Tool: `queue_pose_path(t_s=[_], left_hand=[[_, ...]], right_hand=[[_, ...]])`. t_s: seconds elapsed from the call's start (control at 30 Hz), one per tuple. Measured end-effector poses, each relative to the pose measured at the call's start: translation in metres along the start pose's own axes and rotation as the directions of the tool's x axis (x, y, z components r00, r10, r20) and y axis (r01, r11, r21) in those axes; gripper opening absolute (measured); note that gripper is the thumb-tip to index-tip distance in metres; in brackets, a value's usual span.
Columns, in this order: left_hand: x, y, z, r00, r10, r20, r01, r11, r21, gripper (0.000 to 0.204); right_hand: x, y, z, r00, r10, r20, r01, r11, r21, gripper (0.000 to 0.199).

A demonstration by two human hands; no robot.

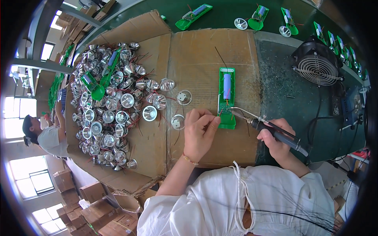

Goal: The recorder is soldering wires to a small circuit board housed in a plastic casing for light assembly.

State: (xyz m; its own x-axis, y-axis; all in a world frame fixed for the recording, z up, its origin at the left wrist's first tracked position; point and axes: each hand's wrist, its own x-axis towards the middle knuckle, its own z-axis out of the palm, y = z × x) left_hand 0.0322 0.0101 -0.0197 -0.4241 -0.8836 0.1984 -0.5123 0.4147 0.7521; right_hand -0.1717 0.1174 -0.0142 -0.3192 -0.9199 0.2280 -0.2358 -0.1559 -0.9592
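Note:
A green flashlight housing [226,122] lies on the cardboard in front of me, with a purple battery cell [227,86] and a small circuit board [225,109] in it. My right hand [278,138] is closed around a soldering iron [271,131] with a thin curved metal tube along it; the tips reach the board's right side. My left hand [201,129] pinches at the board's left edge, where a short reddish wire end shows at the fingertips. Beside that hand lies a silver reflector cup [178,122], and another reflector [184,97] sits just beyond it.
A large heap of silver reflectors [111,104] with wires fills the cardboard box [151,51] at left, two green housings on top. A fan [317,69] stands at right. More green housings [195,16] line the far bench. At far left another person [49,135] works.

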Motion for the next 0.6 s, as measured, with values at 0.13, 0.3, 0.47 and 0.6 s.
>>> queue_pose_path(t_s=[0.13,0.3,0.47,0.6], left_hand=[[0.001,0.004,0.004,0.999,0.001,0.042,-0.003,0.998,0.061,0.013],[0.004,0.006,0.004,0.995,-0.023,0.092,0.019,0.998,0.054,0.015],[0.004,0.003,0.004,0.992,-0.047,0.115,0.046,0.999,0.005,0.015],[0.003,0.001,0.004,0.991,-0.057,0.122,0.058,0.998,-0.012,0.016]], right_hand=[[-0.004,0.004,-0.002,0.998,0.058,-0.024,-0.057,0.998,0.040,0.017],[-0.002,0.007,0.004,0.998,0.055,-0.026,-0.053,0.994,0.095,0.016],[-0.002,0.008,0.006,0.994,0.106,-0.035,-0.101,0.988,0.114,0.016],[-0.004,0.011,0.007,0.997,0.080,-0.017,-0.078,0.993,0.093,0.017]])
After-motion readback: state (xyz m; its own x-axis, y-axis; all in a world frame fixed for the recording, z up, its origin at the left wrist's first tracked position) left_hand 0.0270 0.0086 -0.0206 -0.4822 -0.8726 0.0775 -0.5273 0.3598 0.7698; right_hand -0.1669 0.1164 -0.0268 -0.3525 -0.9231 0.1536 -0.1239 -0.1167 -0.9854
